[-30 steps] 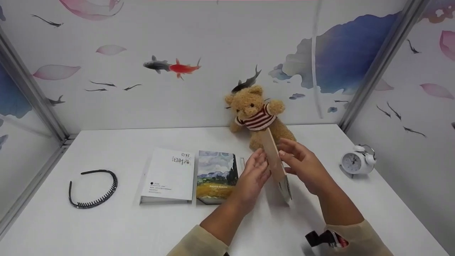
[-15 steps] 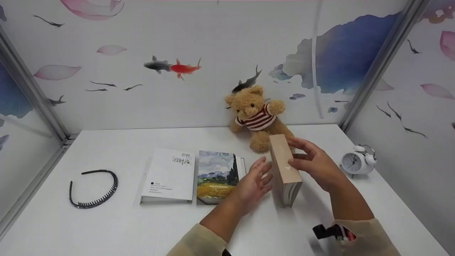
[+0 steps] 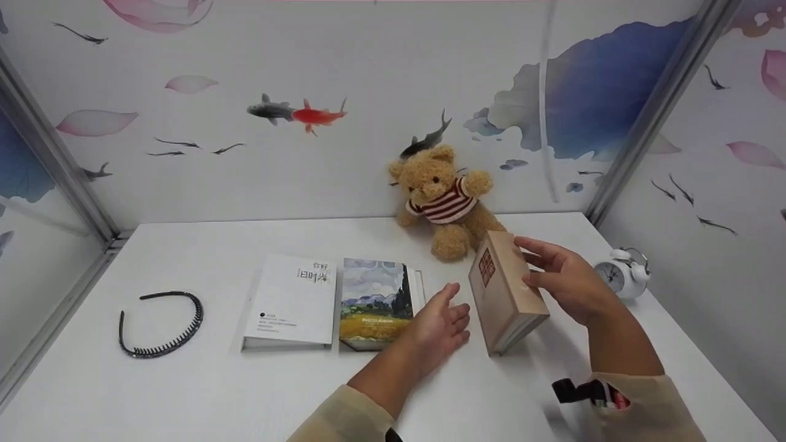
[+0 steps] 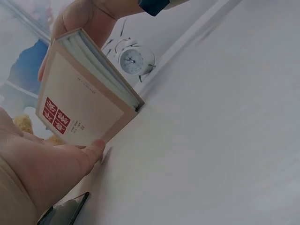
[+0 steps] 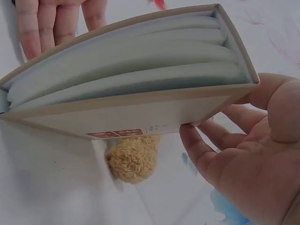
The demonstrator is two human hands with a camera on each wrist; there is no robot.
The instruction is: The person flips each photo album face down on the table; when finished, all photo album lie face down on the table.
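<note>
Now the right hand grips the tilted tan book, left hand flat, fingers spread, beside it.

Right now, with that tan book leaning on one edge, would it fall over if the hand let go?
Probably. The tan book is tilted, one lower edge on the table, propped only by the right hand. Its board covers look stiff, so it should drop flat rather than flop. Thick pages suggest some weight.

A white surface sits in a booth of white walls printed with fish and petals, joined by grey metal corner posts.
</note>
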